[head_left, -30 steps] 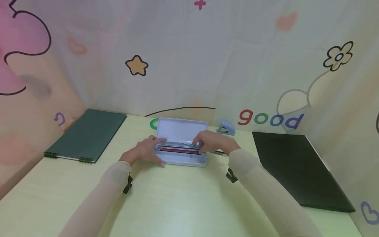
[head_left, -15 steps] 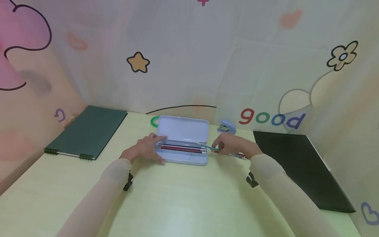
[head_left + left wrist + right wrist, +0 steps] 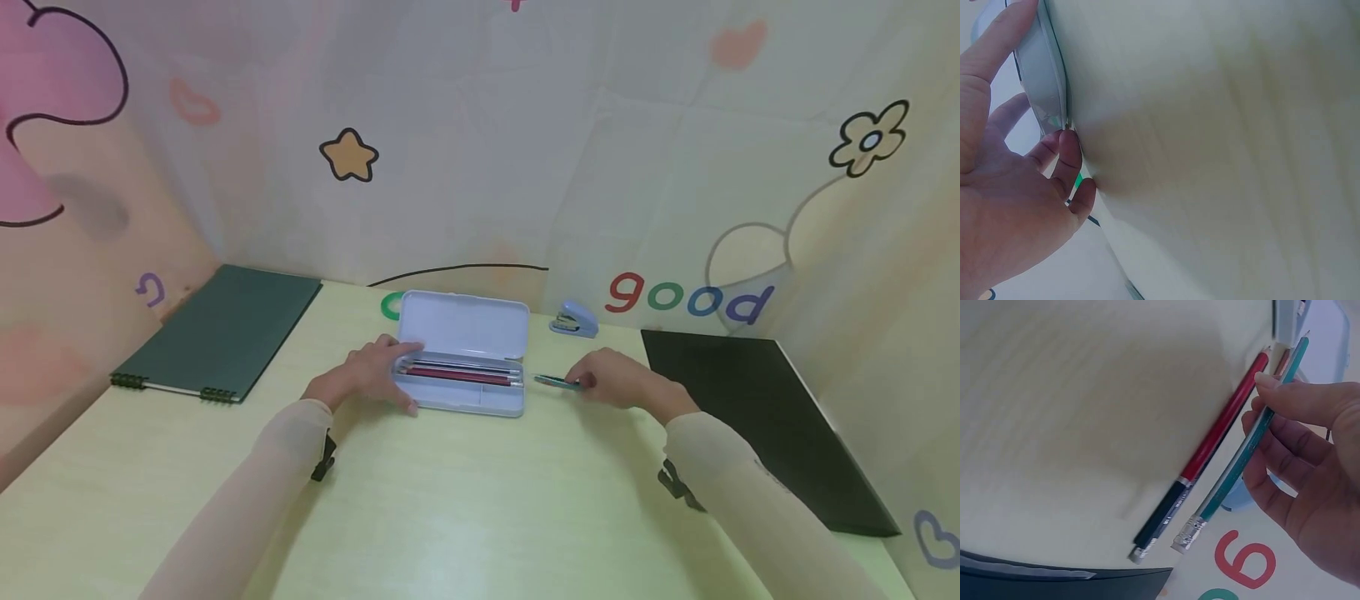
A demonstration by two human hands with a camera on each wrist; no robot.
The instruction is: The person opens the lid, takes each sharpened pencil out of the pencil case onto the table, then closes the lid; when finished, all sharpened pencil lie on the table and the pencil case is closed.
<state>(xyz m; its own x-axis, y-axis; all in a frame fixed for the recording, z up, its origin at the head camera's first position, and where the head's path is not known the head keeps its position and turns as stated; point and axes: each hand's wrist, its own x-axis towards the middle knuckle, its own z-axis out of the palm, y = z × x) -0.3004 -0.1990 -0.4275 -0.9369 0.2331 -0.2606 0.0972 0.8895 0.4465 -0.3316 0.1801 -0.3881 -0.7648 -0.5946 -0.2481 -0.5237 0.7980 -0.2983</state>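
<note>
A pale blue pencil box [image 3: 461, 367] sits open in the middle of the desk [image 3: 450, 500], with its lid standing up at the back. Inside it lie a few pencils [image 3: 457, 372] side by side, one of them red. The front part of the box looks bare.

The left hand [image 3: 371, 379] rests on the left end of the box. Its fingers are nearly straight and touch the box's edge, so its grip is loose and holds nothing. In the left wrist view the fingers [image 3: 1063, 156] lie along the rim of the box [image 3: 1038, 75].

The right hand [image 3: 618, 379] holds a teal pencil [image 3: 558, 382] just to the right of the box. The grip is a pinch, with the fingertips [image 3: 1279, 384] and thumb closed on the pencil [image 3: 1241, 456]. A red and black pencil [image 3: 1204, 456] lies flat on the desk right beside it, under the hand.

A second ago the right hand was over the box, on the pencils inside. Now it has moved out to the right with the teal pencil, and the box is not covered. The left hand has stayed where it was.

A green notebook [image 3: 221, 333] lies far to the left. A black folder [image 3: 757, 417] lies to the right, near the right arm. A small blue stapler [image 3: 573, 319] sits behind the box by the wall. Nothing lies between the right hand and the box.
</note>
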